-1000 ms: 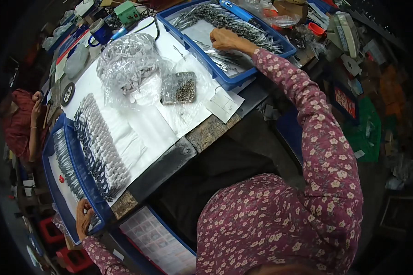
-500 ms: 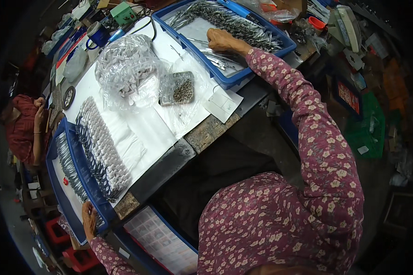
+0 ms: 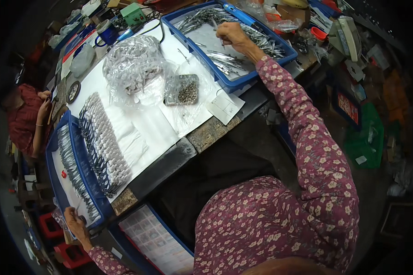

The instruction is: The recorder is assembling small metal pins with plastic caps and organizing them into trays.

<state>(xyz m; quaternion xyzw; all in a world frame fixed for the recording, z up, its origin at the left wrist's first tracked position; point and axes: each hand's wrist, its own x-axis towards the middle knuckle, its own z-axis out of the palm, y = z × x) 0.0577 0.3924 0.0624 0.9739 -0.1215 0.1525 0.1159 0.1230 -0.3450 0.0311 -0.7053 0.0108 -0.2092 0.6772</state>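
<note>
At the far side, my right hand (image 3: 234, 37) is over a blue tray (image 3: 229, 84) of loose slim silvery metal pieces (image 3: 225, 59). Its fingers are closed on one slim metal piece (image 3: 215, 24), which points up and away. At lower left, my left hand (image 3: 77, 225) is at the near end of a second blue tray (image 3: 91, 190). Its fingers are bent together; what they hold, if anything, is too small to make out. Slim metal pieces (image 3: 71, 160) lie in a row along that tray, with a small red object (image 3: 64, 174) beside them.
Rows of white-ended pieces (image 3: 103, 142) lie on white paper beside the left tray. Mid-table are a clear bag of pale parts (image 3: 135, 68) and a small box of metal bits (image 3: 188, 91). A blue tool (image 3: 238, 14) rests across the far tray. Another person (image 3: 27, 119) sits at left.
My right hand has lifted and shifted slightly right, with a slim metal piece now showing in its fingers. My left hand has moved left and nearer, toward the tray's near end.
</note>
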